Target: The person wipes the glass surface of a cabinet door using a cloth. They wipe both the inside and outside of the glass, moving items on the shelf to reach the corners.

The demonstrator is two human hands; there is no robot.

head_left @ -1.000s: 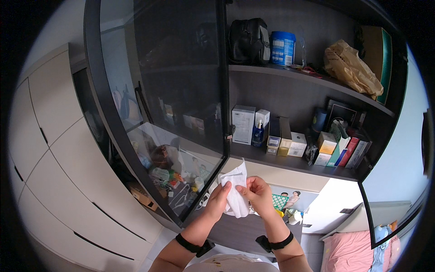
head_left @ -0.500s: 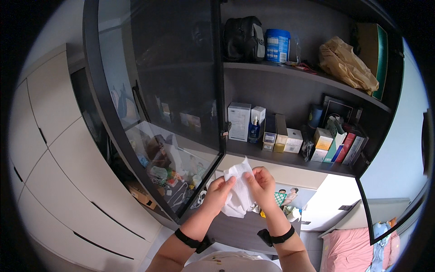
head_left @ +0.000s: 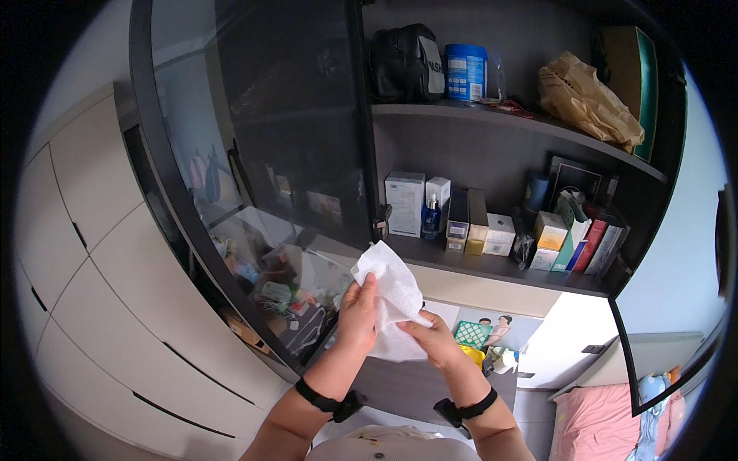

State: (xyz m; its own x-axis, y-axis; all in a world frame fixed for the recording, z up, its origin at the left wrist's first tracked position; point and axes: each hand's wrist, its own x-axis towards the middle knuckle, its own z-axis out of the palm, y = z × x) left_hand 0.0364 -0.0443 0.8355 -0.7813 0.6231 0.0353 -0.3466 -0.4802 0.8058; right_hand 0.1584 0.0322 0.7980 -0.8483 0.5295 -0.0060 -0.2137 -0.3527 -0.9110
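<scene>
A white textured cloth or tissue (head_left: pixel 396 296) hangs between my two hands, in front of the cabinet's lower edge. My left hand (head_left: pixel 358 311) pinches its left side, the thumb lying on top. Lower down on the right, my right hand (head_left: pixel 433 336) grips the cloth's edge between thumb and fingers. The cloth is partly spread and creased, its upper corner pointing at the shelf. Behind it, the lower shelf (head_left: pixel 492 270) carries a tall white box (head_left: pixel 405 206), a blue dropper bottle (head_left: pixel 431 219) and several small boxes (head_left: pixel 500 234).
A glass cabinet door (head_left: pixel 300 154) stands open at left; another door frame (head_left: pixel 626 361) swings out at right. The upper shelf (head_left: pixel 461 113) holds a black bag (head_left: pixel 403 65), a blue tub (head_left: pixel 466 73) and a crumpled paper bag (head_left: pixel 588 100). Below lies a dark desk (head_left: pixel 407 388).
My left hand has risen slightly and moved left, while the right has dropped lower along the cloth. The cloth is now spread wider and tilted to the left.
</scene>
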